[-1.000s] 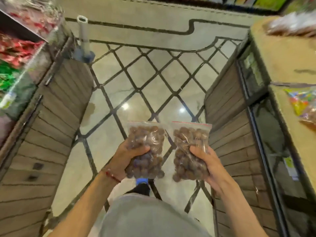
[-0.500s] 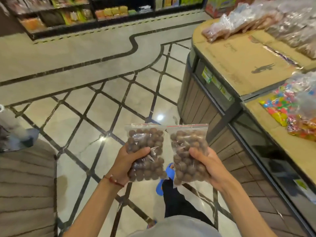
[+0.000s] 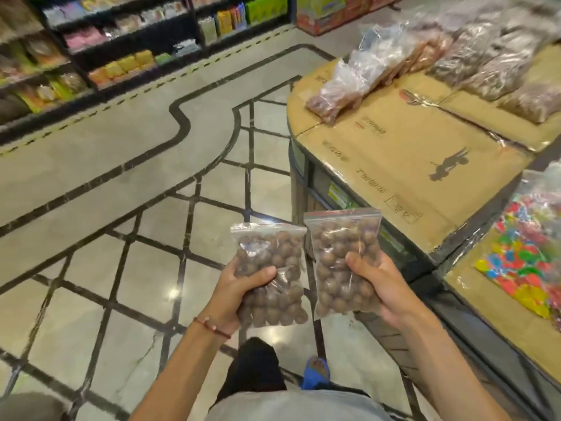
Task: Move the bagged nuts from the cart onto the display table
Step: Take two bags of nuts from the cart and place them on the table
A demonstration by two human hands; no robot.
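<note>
Head view: the left hand (image 3: 233, 296) grips the left bag of nuts (image 3: 273, 268), thumb curled across its front. The right hand (image 3: 382, 287) clamps the right bag of nuts (image 3: 343, 259) the same way. The two bags are side by side at six o'clock, held in the air over the floor. The cardboard-topped display table (image 3: 394, 153) sits at two o'clock, with bagged goods (image 3: 358, 77) piled along its far side. A bright candy bag (image 3: 522, 256) is at three o'clock and stocked shelves (image 3: 121, 56) are at eleven.
</note>
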